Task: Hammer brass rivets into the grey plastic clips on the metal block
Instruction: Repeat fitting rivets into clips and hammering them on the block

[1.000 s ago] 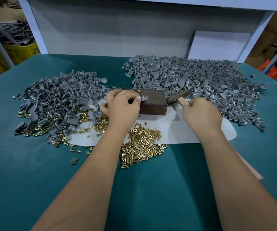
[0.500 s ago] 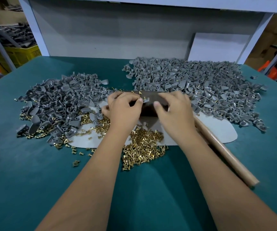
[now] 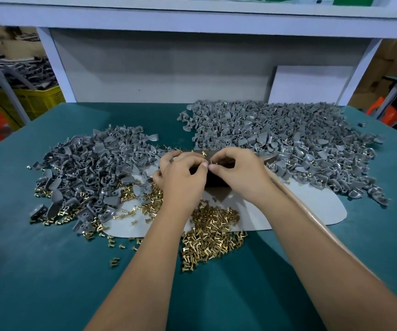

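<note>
My left hand and my right hand meet fingertip to fingertip over the dark metal block, which they mostly cover. Between the fingertips sits a small grey clip; both hands pinch at it, and it is barely visible. A few brass rivets lie on the block's top. The hammer lies loose on the table, its wooden handle running from beside my right wrist toward the near right. A heap of brass rivets lies just in front of the block.
A pile of grey clips mixed with rivets spreads on the left, and a larger pile on the right. A white sheet lies under the block on the green table. A white shelf frame backs the bench.
My right hand let go of the hammer, which now lies on the table, and moved left onto the block to meet my left hand's fingertips. The left hand stayed on the block.
</note>
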Demonstrator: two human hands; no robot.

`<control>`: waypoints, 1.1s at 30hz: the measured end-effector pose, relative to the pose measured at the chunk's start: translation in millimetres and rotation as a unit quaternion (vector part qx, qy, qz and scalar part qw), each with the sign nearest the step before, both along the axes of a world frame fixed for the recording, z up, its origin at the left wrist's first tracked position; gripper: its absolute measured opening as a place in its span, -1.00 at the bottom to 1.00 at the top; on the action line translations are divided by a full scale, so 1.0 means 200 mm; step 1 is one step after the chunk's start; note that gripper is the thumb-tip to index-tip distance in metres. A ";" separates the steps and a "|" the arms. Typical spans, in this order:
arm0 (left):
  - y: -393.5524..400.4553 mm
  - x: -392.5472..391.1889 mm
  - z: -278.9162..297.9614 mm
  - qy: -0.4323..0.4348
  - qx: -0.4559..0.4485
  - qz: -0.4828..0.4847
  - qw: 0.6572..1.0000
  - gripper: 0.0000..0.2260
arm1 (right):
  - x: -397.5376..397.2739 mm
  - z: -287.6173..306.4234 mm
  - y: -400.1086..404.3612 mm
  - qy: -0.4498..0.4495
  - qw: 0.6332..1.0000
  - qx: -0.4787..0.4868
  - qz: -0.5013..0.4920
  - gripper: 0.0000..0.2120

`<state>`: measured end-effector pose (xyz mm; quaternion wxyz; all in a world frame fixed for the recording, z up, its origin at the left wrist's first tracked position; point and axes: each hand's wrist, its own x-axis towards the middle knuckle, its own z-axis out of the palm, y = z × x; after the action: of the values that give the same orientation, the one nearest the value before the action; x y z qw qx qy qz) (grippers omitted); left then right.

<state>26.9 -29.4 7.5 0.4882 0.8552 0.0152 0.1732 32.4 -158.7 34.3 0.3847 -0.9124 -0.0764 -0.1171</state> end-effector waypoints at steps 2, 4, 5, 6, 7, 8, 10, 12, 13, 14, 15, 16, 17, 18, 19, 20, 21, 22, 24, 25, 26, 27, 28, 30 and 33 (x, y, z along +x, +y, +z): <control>0.00 0.00 0.00 -0.011 -0.009 0.003 1.000 -0.88 | 0.04 0.04 -0.02 0.026 0.999 0.013 0.034 -0.89; 0.01 0.01 -0.01 -0.021 -0.007 0.013 1.000 -0.86 | 0.10 0.08 -0.06 -0.002 0.999 0.045 -0.002 -0.91; 0.01 0.01 -0.01 -0.021 -0.004 0.019 1.000 -0.85 | 0.14 0.10 -0.09 -0.030 0.996 0.062 -0.054 -0.91; 0.01 0.02 -0.01 -0.019 -0.002 0.024 1.000 -0.83 | 0.18 0.11 -0.13 -0.055 0.989 0.063 -0.124 -0.84; 0.02 0.02 -0.02 -0.016 -0.003 0.027 0.999 -0.82 | 0.22 0.11 -0.16 -0.065 0.977 0.040 -0.201 -0.73; 0.02 0.02 -0.02 -0.016 -0.005 0.030 0.999 -0.80 | 0.24 0.10 -0.19 -0.055 0.962 0.008 -0.268 -0.63; 0.02 0.03 -0.02 -0.018 -0.010 0.038 0.999 -0.75 | 0.24 0.05 -0.20 -0.038 0.945 -0.009 -0.323 -0.54; 0.03 0.03 -0.02 -0.024 -0.016 0.046 0.999 -0.69 | 0.20 -0.02 -0.15 -0.065 0.948 -0.004 -0.311 -0.56; 0.03 0.03 -0.02 -0.025 -0.025 0.049 0.998 -0.66 | 0.18 -0.05 -0.12 -0.086 0.951 -0.020 -0.297 -0.57; 0.04 0.02 -0.01 -0.025 -0.040 0.056 0.997 -0.61 | 0.16 -0.08 -0.10 -0.108 0.953 -0.043 -0.278 -0.59; 0.05 0.02 -0.01 -0.022 -0.059 0.066 0.996 -0.57 | 0.13 -0.10 -0.07 -0.128 0.956 -0.067 -0.255 -0.60; 0.06 0.02 0.00 -0.018 -0.073 0.079 0.994 -0.53 | 0.11 -0.12 -0.05 -0.142 0.959 -0.087 -0.229 -0.61; 0.09 0.01 0.01 -0.017 -0.077 0.094 0.992 -0.50 | 0.09 -0.13 -0.02 -0.152 0.963 -0.102 -0.200 -0.62; 0.12 0.02 0.01 -0.022 -0.070 0.108 0.991 -0.48 | 0.07 -0.14 0.00 -0.160 0.966 -0.117 -0.168 -0.63; 0.15 0.02 0.01 -0.035 -0.053 0.120 0.991 -0.46 | 0.05 -0.15 0.02 -0.168 0.967 -0.134 -0.138 -0.63; 0.18 0.02 0.01 -0.052 -0.022 0.130 0.990 -0.47 | 0.03 -0.15 0.05 -0.177 0.966 -0.153 -0.112 -0.64; 0.21 0.02 0.00 -0.065 0.023 0.138 0.988 -0.48 | 0.02 -0.15 0.07 -0.188 0.963 -0.170 -0.089 -0.65; 0.23 0.02 -0.01 -0.064 0.075 0.141 0.985 -0.50 | 0.00 -0.15 0.10 -0.202 0.960 -0.183 -0.068 -0.67; 0.27 0.03 -0.02 -0.007 0.169 0.122 0.978 -0.52 | -0.04 -0.14 0.14 -0.231 0.953 -0.194 -0.028 -0.72; 0.28 0.03 -0.03 0.036 0.212 0.105 0.971 -0.54 | -0.06 -0.14 0.16 -0.240 0.951 -0.195 -0.004 -0.75; 0.28 0.03 -0.03 0.071 0.248 0.090 0.962 -0.58 | -0.08 -0.13 0.18 -0.245 0.949 -0.195 0.025 -0.78; 0.28 0.03 -0.04 0.091 0.269 0.081 0.955 -0.61 | -0.10 -0.13 0.20 -0.248 0.948 -0.194 0.057 -0.80; 0.28 0.03 -0.04 0.096 0.274 0.080 0.953 -0.63 | -0.11 -0.13 0.21 -0.247 0.945 -0.196 0.086 -0.82; 0.28 0.03 -0.03 0.082 0.260 0.092 0.958 -0.65 | -0.13 -0.13 0.23 -0.242 0.938 -0.217 0.116 -0.85; 0.29 0.04 -0.04 0.054 0.211 0.105 0.970 -0.69 | -0.14 -0.13 0.27 -0.182 0.940 -0.262 0.121 -0.79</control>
<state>34.5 29.2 -0.3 0.2745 0.9406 0.0944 0.1760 3.8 -104.5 7.4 0.1229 -0.9279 -0.2830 -0.2093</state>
